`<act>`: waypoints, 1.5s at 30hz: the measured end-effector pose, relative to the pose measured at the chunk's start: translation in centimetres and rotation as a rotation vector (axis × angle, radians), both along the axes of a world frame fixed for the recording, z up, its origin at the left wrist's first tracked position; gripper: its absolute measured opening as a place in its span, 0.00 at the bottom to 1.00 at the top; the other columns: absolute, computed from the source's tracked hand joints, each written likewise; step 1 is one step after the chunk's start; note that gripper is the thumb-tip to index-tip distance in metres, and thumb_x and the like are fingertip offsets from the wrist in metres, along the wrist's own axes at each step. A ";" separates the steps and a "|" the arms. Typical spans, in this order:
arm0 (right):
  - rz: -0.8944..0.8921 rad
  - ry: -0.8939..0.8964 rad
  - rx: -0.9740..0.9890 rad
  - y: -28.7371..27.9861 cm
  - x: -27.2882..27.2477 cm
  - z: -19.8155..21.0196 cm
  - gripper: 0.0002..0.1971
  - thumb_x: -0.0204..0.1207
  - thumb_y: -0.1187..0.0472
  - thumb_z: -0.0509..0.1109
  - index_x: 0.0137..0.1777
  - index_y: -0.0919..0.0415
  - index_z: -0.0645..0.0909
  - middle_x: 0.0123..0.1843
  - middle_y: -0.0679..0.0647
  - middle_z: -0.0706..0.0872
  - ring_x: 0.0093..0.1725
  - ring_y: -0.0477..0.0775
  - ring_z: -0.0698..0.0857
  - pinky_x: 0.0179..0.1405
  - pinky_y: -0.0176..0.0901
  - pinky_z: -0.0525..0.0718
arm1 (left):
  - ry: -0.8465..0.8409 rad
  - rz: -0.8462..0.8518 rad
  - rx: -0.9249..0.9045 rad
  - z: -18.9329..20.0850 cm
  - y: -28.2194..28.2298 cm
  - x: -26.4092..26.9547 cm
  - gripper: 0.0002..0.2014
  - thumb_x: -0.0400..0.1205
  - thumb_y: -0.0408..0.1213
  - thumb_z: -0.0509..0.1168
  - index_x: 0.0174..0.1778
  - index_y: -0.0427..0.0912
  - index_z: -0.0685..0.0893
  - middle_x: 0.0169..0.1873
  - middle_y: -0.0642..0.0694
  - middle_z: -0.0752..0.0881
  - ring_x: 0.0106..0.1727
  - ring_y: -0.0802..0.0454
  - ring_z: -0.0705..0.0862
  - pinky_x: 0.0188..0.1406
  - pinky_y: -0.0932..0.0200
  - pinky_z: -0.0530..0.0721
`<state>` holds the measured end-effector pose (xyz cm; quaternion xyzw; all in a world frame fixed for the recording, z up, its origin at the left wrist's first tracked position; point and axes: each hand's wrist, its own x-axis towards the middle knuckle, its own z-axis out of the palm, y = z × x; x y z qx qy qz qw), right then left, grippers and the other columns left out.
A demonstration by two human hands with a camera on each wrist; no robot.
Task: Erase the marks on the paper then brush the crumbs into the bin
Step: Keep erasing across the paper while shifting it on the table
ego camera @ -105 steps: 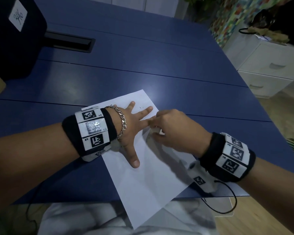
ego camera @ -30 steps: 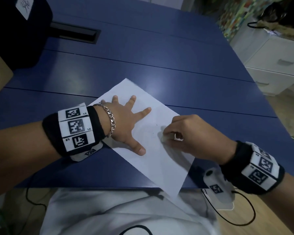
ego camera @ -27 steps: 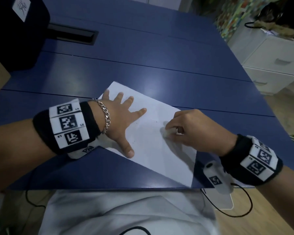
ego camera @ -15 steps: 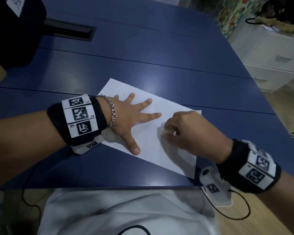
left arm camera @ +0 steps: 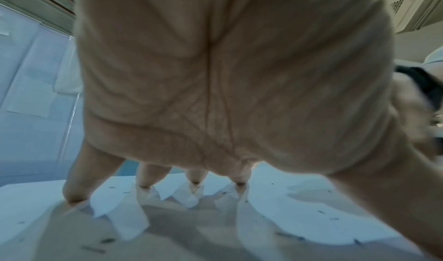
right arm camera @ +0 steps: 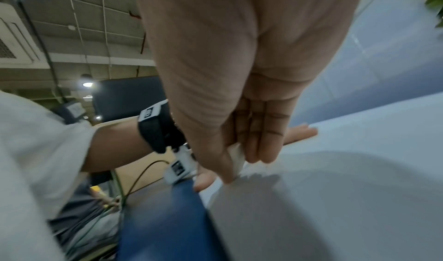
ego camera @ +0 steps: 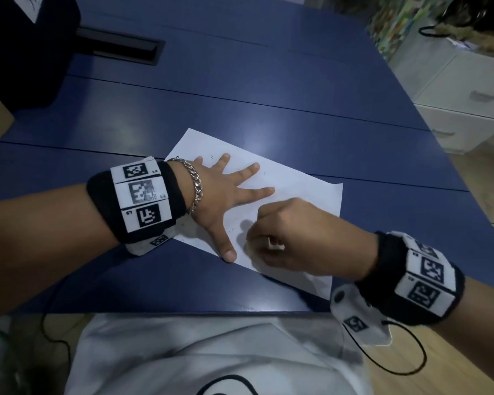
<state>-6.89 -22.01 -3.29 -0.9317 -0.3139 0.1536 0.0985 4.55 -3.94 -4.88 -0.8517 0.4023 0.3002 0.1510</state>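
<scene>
A white sheet of paper (ego camera: 303, 189) lies askew on the blue table (ego camera: 240, 89) near its front edge. My left hand (ego camera: 226, 195) lies flat on the paper's left half with fingers spread, pressing it down. My right hand (ego camera: 280, 240) pinches a small white eraser (ego camera: 274, 243) and holds it against the paper close to my left thumb. In the right wrist view the eraser (right arm camera: 236, 156) shows between thumb and fingers. Small dark crumbs (left arm camera: 321, 212) are scattered over the paper (left arm camera: 299, 204) in the left wrist view.
A black bin-like box (ego camera: 26, 49) with a white label stands at the table's far left, beside a dark cable slot (ego camera: 120, 48). White drawers (ego camera: 462, 106) stand off the table to the right. The paper's near corner reaches the table's front edge.
The paper has been turned so it lies more crosswise and wholly on the table. My right hand with the eraser has moved nearer my left thumb.
</scene>
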 end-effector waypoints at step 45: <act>-0.092 -0.005 0.005 -3.0 2.3 0.6 0.02 0.74 0.55 0.78 0.44 0.51 0.91 0.40 0.46 0.85 0.37 0.47 0.82 0.40 0.39 0.79 | 0.000 0.009 0.046 0.0 -0.5 0.3 0.77 0.50 0.86 0.74 0.77 0.79 0.18 0.84 0.58 0.17 0.89 0.26 0.29 0.82 0.13 0.51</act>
